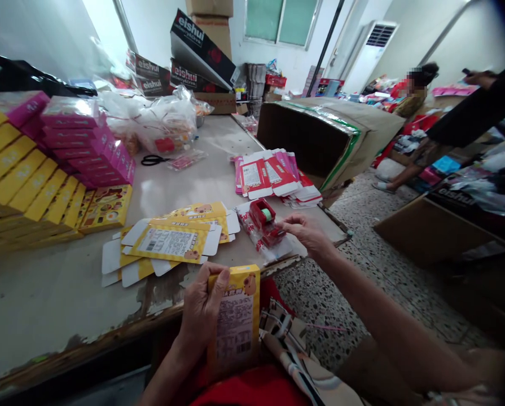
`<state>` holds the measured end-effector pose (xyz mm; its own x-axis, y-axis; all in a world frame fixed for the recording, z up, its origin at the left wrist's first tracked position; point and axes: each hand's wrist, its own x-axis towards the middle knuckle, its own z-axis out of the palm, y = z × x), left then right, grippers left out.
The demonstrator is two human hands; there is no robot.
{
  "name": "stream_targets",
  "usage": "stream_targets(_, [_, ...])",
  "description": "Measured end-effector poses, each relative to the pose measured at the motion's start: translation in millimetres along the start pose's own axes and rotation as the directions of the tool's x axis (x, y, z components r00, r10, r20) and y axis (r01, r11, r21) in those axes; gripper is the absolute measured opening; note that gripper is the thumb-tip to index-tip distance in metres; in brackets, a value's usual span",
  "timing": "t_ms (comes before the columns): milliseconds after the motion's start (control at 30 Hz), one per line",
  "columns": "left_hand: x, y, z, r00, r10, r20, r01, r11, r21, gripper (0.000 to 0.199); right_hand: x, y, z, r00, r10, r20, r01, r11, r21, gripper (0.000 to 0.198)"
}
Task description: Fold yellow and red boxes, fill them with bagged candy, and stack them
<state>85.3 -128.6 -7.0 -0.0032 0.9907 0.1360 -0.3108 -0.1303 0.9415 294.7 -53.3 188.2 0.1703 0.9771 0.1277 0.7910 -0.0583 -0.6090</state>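
The left hand [202,304] is clasping a yellow box [236,316] beside the worktop [167,186]; the right hand [306,234] is reaching a tape dispenser [263,217] — whether it is pinching anything is unclear. Formed boxes [36,175] are standing stacked — flat cartons [171,239] are lying unassembled.

The left hand [203,301] grips a small yellow box [235,316] upright just off the table edge, its printed panel facing the head camera. The right hand [305,232] reaches to the near end of a red tape dispenser [262,213], fingertips at its cutting end; whether they pinch tape is too small to tell. The dispenser sits on a plastic bag [273,254] near the table's corner. Flat yellow cartons [171,239] overlap in a loose pile on the table [163,186], with red and pink cartons [256,176] beyond the dispenser. Black-handled scissors [154,160] lie near stacked pink boxes [77,138] and a row of yellow boxes [21,175].
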Motion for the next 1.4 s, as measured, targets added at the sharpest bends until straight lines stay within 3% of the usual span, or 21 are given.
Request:
stream_targets(100, [6,-1,5,0.999,-0.028,0.028,0.028,0.999,-0.033,0.032,-26,1,-2,0.994,0.018,-0.109,-0.009,0.997,0.080,0.037])
stream_targets(200, [10,-3,8,0.998,-0.043,0.051,0.046,0.998,-0.053,0.033,-45,12,-1,0.981,0.194,-0.024,-0.182,0.952,0.244,0.043])
stream_targets(267, [11,-3,11,0.995,-0.059,0.085,0.065,0.995,-0.073,0.033,-49,22,3,0.969,0.247,-0.002,-0.236,0.928,0.289,0.048])
stream_targets(433, [13,1,17,0.986,-0.071,0.152,0.090,0.989,-0.117,0.033,-34,49,13,0.980,0.188,-0.064,-0.164,0.949,0.268,0.046])
stream_targets(567, [21,-1,24,0.978,-0.086,0.191,0.117,0.980,-0.160,0.033,-35,57,0,0.988,0.124,-0.088,-0.107,0.979,0.175,0.039])
stream_targets(667, [29,-5,33,0.967,-0.085,0.240,0.136,0.969,-0.205,0.034,-53,42,-13,0.995,0.052,0.084,-0.064,0.987,0.148,0.049])
stream_targets(733, [32,-7,41,0.959,-0.067,0.274,0.129,0.968,-0.217,0.037,-64,22,-16,0.946,-0.084,0.313,0.041,0.989,0.142,0.055])
stream_targets(833, [35,-8,51,0.951,-0.025,0.307,0.093,0.974,-0.207,0.050,-67,-11,-11,0.765,-0.263,0.588,0.263,0.961,0.087,0.047])
stream_targets(933, [34,-6,56,0.951,0.022,0.310,0.043,0.979,-0.201,0.064,-59,-33,-1,0.621,-0.294,0.727,0.435,0.900,-0.008,0.040])
stream_targets(1033, [31,-3,56,0.940,0.051,0.337,0.041,0.965,-0.260,0.059,-49,-43,7,0.540,-0.274,0.796,0.522,0.850,-0.061,0.033])
stream_targets(1133, [28,1,56,0.910,0.069,0.408,0.109,0.912,-0.395,0.047,-45,-45,10,0.515,-0.246,0.821,0.534,0.842,-0.082,0.029])
stream_targets(1233, [18,2,54,0.890,0.078,0.449,0.171,0.856,-0.488,0.045,-48,-39,7,0.535,-0.212,0.818,0.463,0.883,-0.074,0.031])
stream_targets(1333, [4,5,47,0.861,0.087,0.502,0.237,0.804,-0.546,0.047,-56,-30,8,0.583,-0.137,0.801,0.293,0.955,-0.050,0.049])
stream_targets(1400, [-1,12,34,0.839,0.139,0.526,0.215,0.803,-0.556,0.051,-63,-24,12,0.570,-0.034,0.821,0.092,0.995,-0.022,0.058])
